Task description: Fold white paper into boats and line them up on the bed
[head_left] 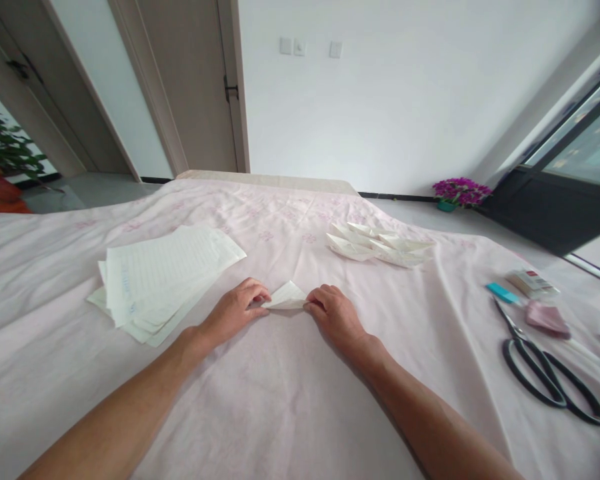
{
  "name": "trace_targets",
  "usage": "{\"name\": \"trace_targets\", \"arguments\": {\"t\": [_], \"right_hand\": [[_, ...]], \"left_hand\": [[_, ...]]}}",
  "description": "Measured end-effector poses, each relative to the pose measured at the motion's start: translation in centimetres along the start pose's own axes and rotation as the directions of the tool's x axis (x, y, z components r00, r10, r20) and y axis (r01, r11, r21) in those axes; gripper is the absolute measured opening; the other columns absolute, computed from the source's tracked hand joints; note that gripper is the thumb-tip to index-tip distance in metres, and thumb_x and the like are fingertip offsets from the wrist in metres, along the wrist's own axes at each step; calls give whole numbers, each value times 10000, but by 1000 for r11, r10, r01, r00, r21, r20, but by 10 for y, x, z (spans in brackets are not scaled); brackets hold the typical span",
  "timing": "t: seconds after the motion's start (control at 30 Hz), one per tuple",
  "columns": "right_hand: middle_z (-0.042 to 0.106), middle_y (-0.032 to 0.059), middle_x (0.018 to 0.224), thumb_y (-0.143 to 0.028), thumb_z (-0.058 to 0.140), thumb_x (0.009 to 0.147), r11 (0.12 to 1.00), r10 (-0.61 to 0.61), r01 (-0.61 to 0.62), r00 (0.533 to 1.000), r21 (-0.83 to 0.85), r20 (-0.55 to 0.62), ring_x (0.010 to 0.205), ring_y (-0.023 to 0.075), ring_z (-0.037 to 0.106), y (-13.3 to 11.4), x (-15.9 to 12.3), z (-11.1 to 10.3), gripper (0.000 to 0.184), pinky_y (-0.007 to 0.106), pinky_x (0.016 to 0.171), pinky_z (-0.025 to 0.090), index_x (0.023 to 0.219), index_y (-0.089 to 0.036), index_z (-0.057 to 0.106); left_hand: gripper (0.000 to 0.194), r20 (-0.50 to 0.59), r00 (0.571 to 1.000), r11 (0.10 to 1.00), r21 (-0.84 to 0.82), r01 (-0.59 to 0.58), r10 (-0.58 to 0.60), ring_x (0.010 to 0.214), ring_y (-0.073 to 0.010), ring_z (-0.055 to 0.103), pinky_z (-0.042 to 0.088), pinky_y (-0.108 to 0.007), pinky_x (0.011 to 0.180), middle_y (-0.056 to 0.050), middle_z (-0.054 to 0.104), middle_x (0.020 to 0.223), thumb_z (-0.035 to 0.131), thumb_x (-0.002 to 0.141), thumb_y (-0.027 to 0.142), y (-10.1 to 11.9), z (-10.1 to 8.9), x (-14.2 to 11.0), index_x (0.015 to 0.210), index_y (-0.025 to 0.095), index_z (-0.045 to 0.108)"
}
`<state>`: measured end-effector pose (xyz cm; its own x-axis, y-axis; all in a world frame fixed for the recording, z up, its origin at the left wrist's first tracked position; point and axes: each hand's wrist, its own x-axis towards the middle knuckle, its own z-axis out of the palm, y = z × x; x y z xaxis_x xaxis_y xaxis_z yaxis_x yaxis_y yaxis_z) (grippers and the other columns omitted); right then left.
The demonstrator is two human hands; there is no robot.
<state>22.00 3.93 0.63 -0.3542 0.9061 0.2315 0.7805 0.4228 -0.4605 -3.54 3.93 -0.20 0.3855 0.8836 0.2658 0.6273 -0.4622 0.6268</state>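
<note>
A small folded paper boat of white paper lies low over the pink cloth, its peak pointing away from me. My left hand pinches its left tip between thumb and fingers. At the opposite tip, my right hand is closed in a similar pinch. Left of my hands rests a fanned stack of lined paper sheets, with blue print along one edge. Several finished-looking paper boats sit grouped beyond my right hand.
Black-handled scissors lie at the right, near a blue strip-like object, a small clear-wrapped pack and a folded pink piece. The wrinkled floral cloth covers the table. Purple flowers stand on the floor beyond.
</note>
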Motion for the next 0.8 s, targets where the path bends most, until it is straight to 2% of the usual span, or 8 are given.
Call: {"name": "trace_targets", "arguments": {"t": [0.1,0.2,0.5,0.7,0.8], "right_hand": [[620,18,848,-206,590,891,1000,-7,7,1000,9,1,855,159,543,2,0,1,100,257,748,389,811,-205,651],[618,15,845,-213,592,892,1000,-9,9,1000,4,7,847,160,547,3,0,1,98,260,754,388,814,-206,650],[604,17,840,-232,568,905,1000,17,-17,999,-9,28,831,155,546,3,3,1,111,253,740,376,826,-200,640],[608,14,833,-229,571,889,998,62,-62,998,13,32,833,154,542,1,5,1,101,258,746,359,802,-195,610],[613,11,828,-222,586,872,996,87,-87,996,32,17,825,156,538,1,5,1,57,260,742,357,822,-196,591]], "left_hand": [[302,70,997,996,-83,-20,26,962,-160,619,499,-287,859,-31,637,1130,626,814,170,-5,-10,-4,1104,251,659],[335,84,996,996,-86,-35,42,994,-163,623,497,-290,883,-28,645,1164,632,811,158,-8,-14,-6,1126,267,671],[98,-52,998,998,-36,-47,45,890,-157,664,503,-268,805,-24,707,1018,634,851,208,-8,2,-4,844,231,729],[103,-62,994,996,-25,87,-88,827,-145,633,466,-249,749,-6,678,924,629,836,227,-6,3,3,745,201,670],[122,-40,993,993,14,114,-113,780,-142,604,449,-253,723,-5,643,890,613,844,254,-4,4,5,742,195,646]]}}
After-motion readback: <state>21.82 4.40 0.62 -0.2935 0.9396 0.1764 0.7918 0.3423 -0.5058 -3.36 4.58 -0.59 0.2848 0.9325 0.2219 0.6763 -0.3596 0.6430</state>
